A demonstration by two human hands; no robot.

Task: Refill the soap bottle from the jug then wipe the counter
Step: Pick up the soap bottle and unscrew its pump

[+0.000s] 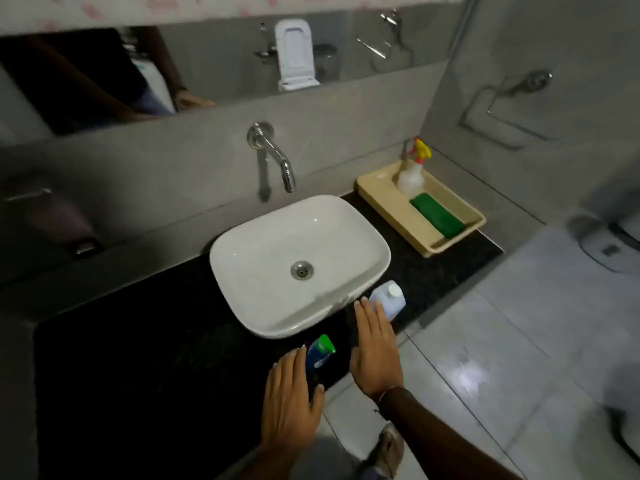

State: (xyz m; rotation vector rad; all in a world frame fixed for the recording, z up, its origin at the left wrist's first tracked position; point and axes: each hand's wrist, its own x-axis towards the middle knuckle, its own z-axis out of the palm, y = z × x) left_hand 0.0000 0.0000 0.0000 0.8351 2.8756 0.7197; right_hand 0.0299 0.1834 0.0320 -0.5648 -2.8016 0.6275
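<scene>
Head view: we grasp soap bottle (320, 355) in left hand (289, 400) at bench (138, 358) front edge. Right hand (375, 351), released, fingers spread, reaches jug (389, 299) beside basin (299, 261). Refill step starting; next we need jug gripped, both caps off.

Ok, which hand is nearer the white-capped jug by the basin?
Right. The right hand reaches toward the jug, fingertips at its side. The left hand is farther back, wrapped around the green-capped soap bottle.

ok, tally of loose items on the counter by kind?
Bottles: 3 — soap bottle, jug, spray bottle
Trays: 1 — beige tray
Green pads: 1 — green pad, in the tray
Total: 5
</scene>
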